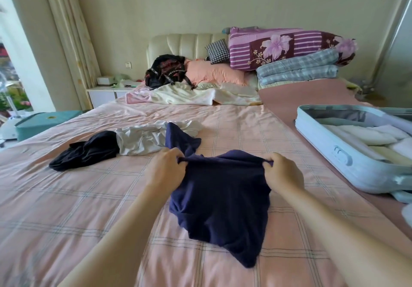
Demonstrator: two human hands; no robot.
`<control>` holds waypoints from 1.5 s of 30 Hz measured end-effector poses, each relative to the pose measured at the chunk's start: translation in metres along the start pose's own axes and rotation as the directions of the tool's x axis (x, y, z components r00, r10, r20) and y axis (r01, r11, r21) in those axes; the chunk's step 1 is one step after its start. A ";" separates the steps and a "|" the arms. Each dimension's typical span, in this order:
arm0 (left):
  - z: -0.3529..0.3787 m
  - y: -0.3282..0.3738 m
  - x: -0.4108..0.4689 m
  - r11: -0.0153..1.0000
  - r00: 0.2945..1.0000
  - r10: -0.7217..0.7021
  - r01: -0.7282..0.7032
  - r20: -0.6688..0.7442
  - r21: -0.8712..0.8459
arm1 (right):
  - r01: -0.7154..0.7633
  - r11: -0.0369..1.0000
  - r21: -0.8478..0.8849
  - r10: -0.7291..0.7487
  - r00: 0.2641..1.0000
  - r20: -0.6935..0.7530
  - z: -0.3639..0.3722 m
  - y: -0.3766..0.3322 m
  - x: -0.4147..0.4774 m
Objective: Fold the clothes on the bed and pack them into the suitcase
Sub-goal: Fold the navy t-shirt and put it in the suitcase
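Note:
A navy blue garment (219,199) hangs bunched over the pink checked bed (66,197), its lower part resting on the sheet. My left hand (165,167) grips its top edge at the left and my right hand (282,173) grips the top edge at the right, lifting it. Beyond lie a crumpled white garment (142,138) and a black garment (87,150). The pale blue suitcase (330,153) lies open on the bed's right side with folded white and cream clothes inside.
At the headboard sit a black bag (166,70), a pink pillow (214,73), a rumpled cream blanket (200,96) and stacked purple and checked quilts (289,50). A teal box (44,123) stands left of the bed, near a white nightstand (104,95).

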State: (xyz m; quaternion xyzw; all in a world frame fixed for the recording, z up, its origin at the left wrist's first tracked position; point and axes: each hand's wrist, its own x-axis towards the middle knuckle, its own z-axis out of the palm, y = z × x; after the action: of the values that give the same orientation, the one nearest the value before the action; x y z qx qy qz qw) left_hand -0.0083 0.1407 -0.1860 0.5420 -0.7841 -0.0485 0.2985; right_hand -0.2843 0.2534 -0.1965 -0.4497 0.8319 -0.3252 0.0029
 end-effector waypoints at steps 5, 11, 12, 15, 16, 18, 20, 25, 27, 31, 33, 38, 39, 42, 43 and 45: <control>-0.010 0.006 -0.014 0.974 0.951 0.225 -0.220 0.213 -0.046 | 0.119 0.988 0.102 -0.123 0.992 0.037 0.003 -0.016 -0.013; -0.035 -0.027 -0.020 0.943 0.939 0.219 -0.134 0.266 -0.305 | -0.087 0.786 0.612 -0.209 0.894 0.396 -0.006 -0.072 -0.045; -0.043 -0.037 -0.021 0.946 0.946 0.232 -0.166 0.226 -0.278 | -0.172 0.708 0.685 -0.260 0.838 0.480 -0.007 -0.080 -0.051; -0.068 -0.065 -0.028 0.983 0.964 0.174 -0.182 0.202 0.020 | -0.443 0.533 0.721 -0.508 0.514 0.691 -0.006 -0.095 -0.062; -0.076 -0.072 -0.033 0.967 0.956 0.076 -0.139 0.284 0.211 | -0.451 0.545 0.707 -0.555 0.437 0.708 -0.005 -0.098 -0.064; -0.084 -0.085 -0.044 0.892 0.903 -0.151 -0.050 0.401 0.450 | -0.346 0.626 0.699 -0.514 0.491 0.703 0.005 -0.102 -0.063; -0.081 -0.089 -0.052 0.932 0.907 -0.131 -0.025 0.400 0.361 | -0.145 0.752 0.643 -0.357 0.730 0.582 0.017 -0.102 -0.062; -0.053 -0.030 -0.074 0.956 0.807 0.278 -0.176 0.521 -0.236 | 0.121 0.870 0.478 -0.339 0.852 0.399 0.046 -0.082 -0.055; -0.040 -0.017 -0.078 0.951 0.692 0.301 -0.269 0.656 -0.152 | 0.200 0.889 0.412 -0.376 0.831 0.409 0.050 -0.078 -0.055; -0.051 -0.021 -0.068 0.921 0.773 0.355 -0.387 0.525 -0.052 | 0.230 0.907 0.354 -0.376 0.820 0.431 0.052 -0.076 -0.058; -0.065 -0.033 -0.064 0.940 0.828 0.331 -0.333 0.453 -0.078 | 0.240 0.912 0.334 -0.380 0.802 0.461 0.050 -0.074 -0.058; -0.109 -0.070 -0.067 0.986 0.676 -0.077 -0.057 0.732 0.157 | 0.235 0.919 0.318 -0.378 0.756 0.535 0.046 -0.074 -0.060; -0.111 -0.070 -0.070 0.989 0.568 -0.127 0.008 0.813 0.148 | 0.236 0.920 0.313 -0.377 0.752 0.540 0.045 -0.075 -0.061; -0.106 -0.057 -0.080 0.980 0.496 -0.055 0.191 0.867 -0.047 | 0.257 0.923 0.287 -0.381 0.715 0.586 0.039 -0.076 -0.061; -0.099 -0.055 -0.078 0.977 0.586 0.004 0.171 0.811 -0.128 | 0.255 0.925 0.281 -0.377 0.704 0.602 0.037 -0.076 -0.062; -0.082 -0.051 -0.067 0.984 0.784 0.041 0.077 0.619 -0.163 | 0.267 0.927 0.264 -0.374 0.729 0.574 0.036 -0.076 -0.063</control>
State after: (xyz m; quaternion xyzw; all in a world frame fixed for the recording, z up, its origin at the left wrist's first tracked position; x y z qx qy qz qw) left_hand 0.0918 0.1991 -0.1671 0.4743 -0.8256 -0.2972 0.0714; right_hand -0.1793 0.2515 -0.2017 -0.6659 0.6651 -0.2236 0.2534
